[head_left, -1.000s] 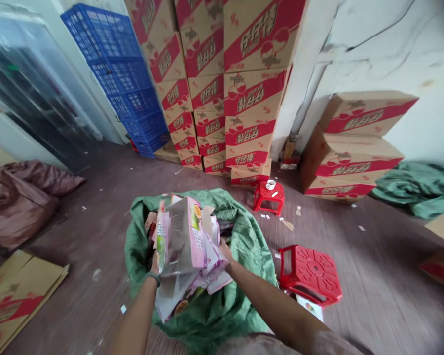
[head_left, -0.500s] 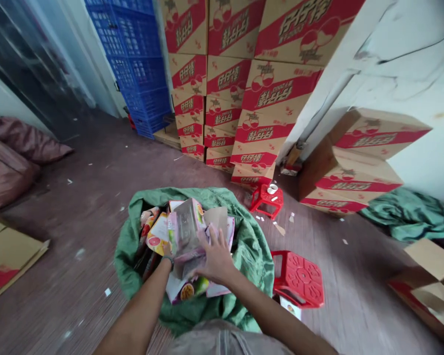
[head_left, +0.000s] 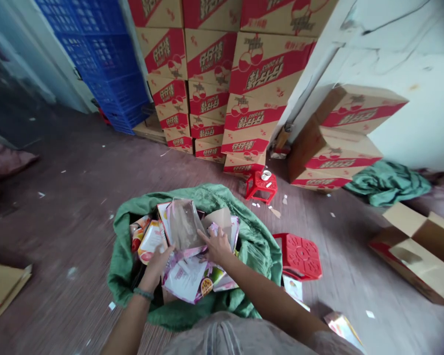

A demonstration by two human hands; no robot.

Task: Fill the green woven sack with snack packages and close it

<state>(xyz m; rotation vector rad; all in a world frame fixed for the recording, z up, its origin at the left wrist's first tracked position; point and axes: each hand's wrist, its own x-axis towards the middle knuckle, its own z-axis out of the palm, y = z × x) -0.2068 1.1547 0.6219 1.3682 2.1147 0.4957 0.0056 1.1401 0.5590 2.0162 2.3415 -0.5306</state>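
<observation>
A green sack (head_left: 257, 244) stands open on the floor in front of me, filled with flattened pink and white cartons (head_left: 187, 278). My left hand (head_left: 156, 264) presses down on the cartons at the left side of the pile, fingers spread. My right hand (head_left: 217, 245) lies flat on the cartons near the middle, next to a carton with a clear window (head_left: 183, 224). Neither hand has anything gripped.
A red plastic stool (head_left: 299, 255) stands right of the sack, a smaller one (head_left: 260, 185) behind it. Stacked red and tan boxes (head_left: 251, 98) and blue crates (head_left: 103, 64) line the wall. An open box (head_left: 422, 251) sits at right, green cloth (head_left: 388, 181) beyond it.
The stack of cartons I held up has gone down into the sack. Both hands now rest on top of the pile. The view has shifted to the right.
</observation>
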